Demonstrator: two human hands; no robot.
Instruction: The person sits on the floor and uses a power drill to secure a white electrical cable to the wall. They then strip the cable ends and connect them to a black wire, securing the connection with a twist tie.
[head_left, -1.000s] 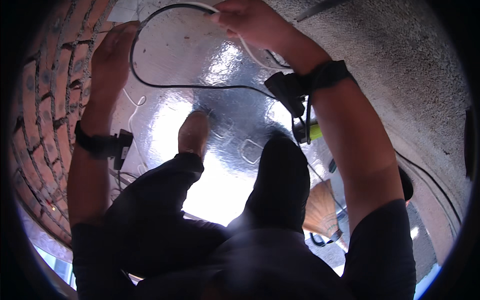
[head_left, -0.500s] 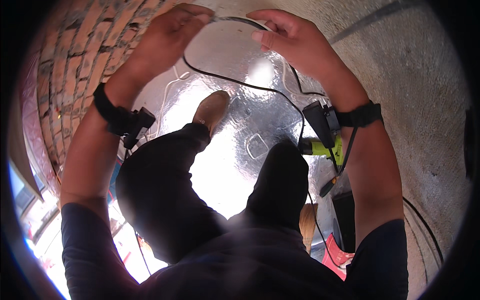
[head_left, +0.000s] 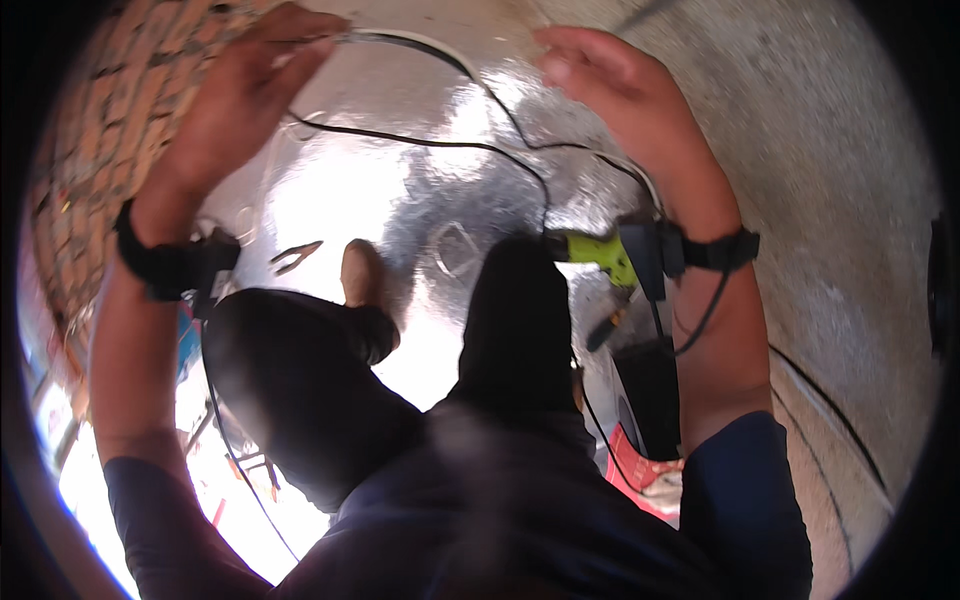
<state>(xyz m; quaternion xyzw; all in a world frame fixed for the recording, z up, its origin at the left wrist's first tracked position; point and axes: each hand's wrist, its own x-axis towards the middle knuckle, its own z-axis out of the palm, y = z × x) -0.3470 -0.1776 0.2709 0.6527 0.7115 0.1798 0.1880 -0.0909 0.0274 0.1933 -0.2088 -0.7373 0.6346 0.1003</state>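
Slack in the thin black-and-white cable [head_left: 470,75] is the risk: it droops between the raised hands above the shiny silver foil sheet [head_left: 330,200]. The left hand [head_left: 240,95] pinches one end, while the right hand [head_left: 610,85] curls loosely round the cable. I judge the sagging loop could snag the knee or the yellow-green power tool [head_left: 600,255].

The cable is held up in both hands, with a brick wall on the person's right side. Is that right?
Not quite. The head view shows the brick wall on the person's left side, beside the left hand. The rest holds: the left hand and the right hand hold the cable up.
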